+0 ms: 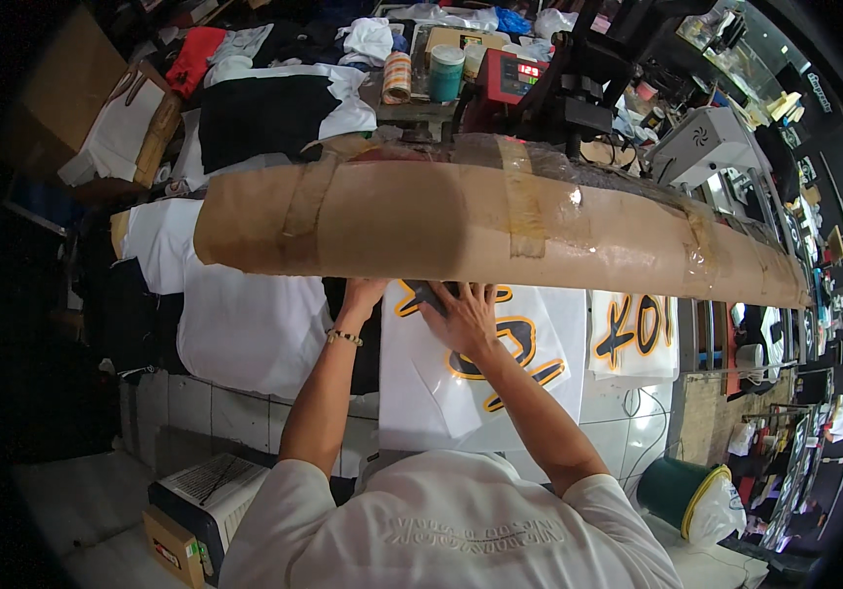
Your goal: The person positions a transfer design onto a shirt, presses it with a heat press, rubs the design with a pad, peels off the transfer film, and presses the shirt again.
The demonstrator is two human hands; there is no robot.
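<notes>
A long brown paper-covered press platen [363,216], patched with tape, spans the view above my hands. My left hand [365,293] reaches beneath its front edge at the left of a white printed sheet [539,383]; its fingers are hidden. My right hand [466,319] rests at the top of that sheet, fingers spread, beside a dark patch I cannot make out. The sheet carries black lettering edged in orange and lies over white fabric [407,417]. Another printed white sheet [628,358] lies to the right.
White and black fabric [245,339] covers the left side. A cardboard box [73,93] stands back left. Behind the platen are a red controller [505,88], jars [446,74] and a black press arm [588,69]. A green bucket [672,496] and cables sit lower right; a boxy case [201,501] lower left.
</notes>
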